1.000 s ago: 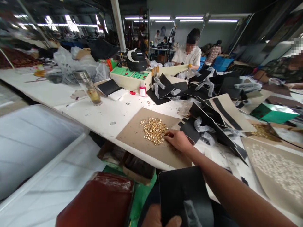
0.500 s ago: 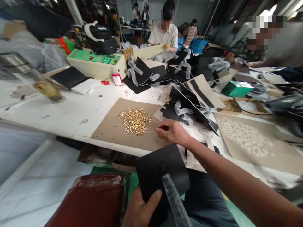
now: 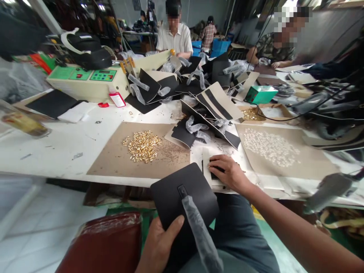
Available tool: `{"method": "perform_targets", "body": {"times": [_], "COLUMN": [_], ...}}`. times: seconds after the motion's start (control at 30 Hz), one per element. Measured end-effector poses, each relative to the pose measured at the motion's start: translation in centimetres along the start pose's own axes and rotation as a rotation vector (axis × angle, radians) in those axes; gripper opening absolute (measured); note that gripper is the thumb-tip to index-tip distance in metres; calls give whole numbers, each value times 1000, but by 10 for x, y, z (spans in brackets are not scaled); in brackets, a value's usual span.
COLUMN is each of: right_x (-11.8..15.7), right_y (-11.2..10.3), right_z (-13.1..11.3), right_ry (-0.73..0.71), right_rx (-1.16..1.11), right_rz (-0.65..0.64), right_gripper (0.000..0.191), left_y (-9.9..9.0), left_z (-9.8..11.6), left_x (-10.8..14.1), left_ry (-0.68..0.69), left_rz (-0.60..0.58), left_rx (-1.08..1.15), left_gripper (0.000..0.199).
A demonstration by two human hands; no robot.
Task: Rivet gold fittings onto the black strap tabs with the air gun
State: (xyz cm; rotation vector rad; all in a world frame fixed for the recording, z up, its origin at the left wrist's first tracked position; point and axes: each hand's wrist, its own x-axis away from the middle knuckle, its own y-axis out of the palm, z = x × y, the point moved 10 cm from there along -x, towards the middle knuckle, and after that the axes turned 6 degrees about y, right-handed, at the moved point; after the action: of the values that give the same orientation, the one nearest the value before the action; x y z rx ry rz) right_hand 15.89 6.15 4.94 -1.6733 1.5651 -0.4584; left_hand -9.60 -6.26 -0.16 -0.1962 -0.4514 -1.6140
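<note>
My left hand [image 3: 160, 240] grips a black bag panel [image 3: 176, 178] by its lower left edge, thumb on top. A strap handle [image 3: 196, 223] wrapped in clear plastic is attached to the panel at a dark tab and hangs toward me. Right of the panel, my right hand [image 3: 230, 172] is closed low over pale and black strips at the table's front edge. A small gold metal piece [image 3: 209, 165] glints at its fingertips; its exact shape is too small to make out. Left of that hand, a pile of small gold metal pieces [image 3: 143, 146] lies on brown board [image 3: 108, 161].
Black panels with wrapped handles [image 3: 159, 89] are heaped behind. White small parts [image 3: 270, 148] lie on another board at right. A cream machine [image 3: 88, 81], glass bottle [image 3: 25, 123] and green box [image 3: 261, 94] stand on the table. A sewing machine-like wrapped part [image 3: 328, 191] juts in at right. Co-workers sit opposite.
My right hand has moved from beside the gold pile rightward, over the strips at the table edge. My view has turned right. My left hand still holds the panel, its handle tab now plainly visible.
</note>
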Motion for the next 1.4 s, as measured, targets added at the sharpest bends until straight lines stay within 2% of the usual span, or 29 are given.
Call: {"method": "perform_targets", "body": {"times": [0.17,0.33,0.43,0.53,0.73,0.9,1.03,1.17,1.23,1.3,1.33,1.4], "right_x": [9,3,0,0,-1,-8,-14,-13,-9,-1,4,15], "right_y": [-4,-6,-7,-11,-15,-11,-3,-5,-22,-44,-51,-52], "right_z": [11,23,25,20,-1,0,9,15,6,-13,-26,-60], "right_ry": [-39,55,90,80,-38,-25,43,74,64,60,60,68], "right_rx": [34,-15,2,66,288,245,231,159,64,-66,-140,-279], "right_rz": [16,0,7,19,-14,-60,-112,-119,-21,98,120,52], "right_gripper": [18,17,10,6,14,11,12,12,17,22,23,28], "left_y": [12,27,31,30,26,29,35,28,22,18,15,13], "left_z": [-3,4,3,-5,-12,-6,3,6,7,11,16,32], "left_x": [10,13,12,11,8,7,8,6,5,3,4,6], "left_ry": [-37,-48,-60,-93,-83,-76,-32,-5,11,39,63,142], "left_rz": [54,55,52,61,47,41,38,53,43,36,47,91], "left_rx": [27,-15,-28,-33,-80,-84,-83,-76,-113,-173,-214,-313], "left_gripper": [57,55,55,57,59,59,57,57,57,57,56,53]}}
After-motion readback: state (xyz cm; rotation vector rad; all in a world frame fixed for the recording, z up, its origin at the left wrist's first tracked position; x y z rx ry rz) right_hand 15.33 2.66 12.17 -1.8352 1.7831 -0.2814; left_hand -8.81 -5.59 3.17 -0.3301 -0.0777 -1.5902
